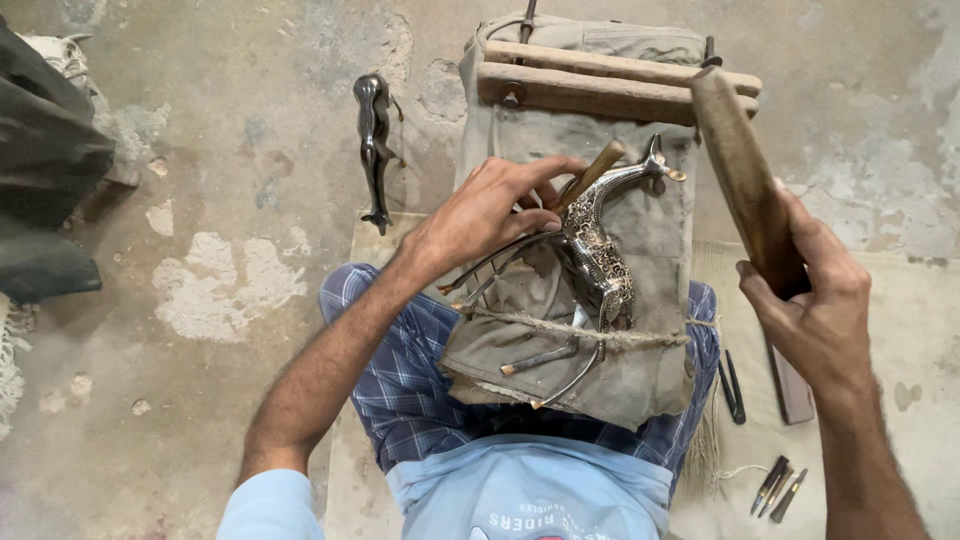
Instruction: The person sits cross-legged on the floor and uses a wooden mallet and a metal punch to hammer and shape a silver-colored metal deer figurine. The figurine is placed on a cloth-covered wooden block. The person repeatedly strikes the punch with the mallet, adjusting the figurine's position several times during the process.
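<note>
My left hand (490,210) grips a wooden-handled chisel (590,172) and rests on a silvery engraved animal figure (600,255). The figure lies on a grey cloth-covered block (655,235) across my lap, tied down by a rope (570,335). Its thin metal legs stick out to the lower left. My right hand (810,300) holds a thick wooden mallet (740,170) raised at the right, above and apart from the figure.
A second dark metal animal figure (375,150) lies on the concrete floor at upper left. Two wooden bars (600,85) cross the block's far end. Several small chisels (775,488) and a dark tool (732,388) lie on the mat at the right. Dark cloth (45,170) sits at the left edge.
</note>
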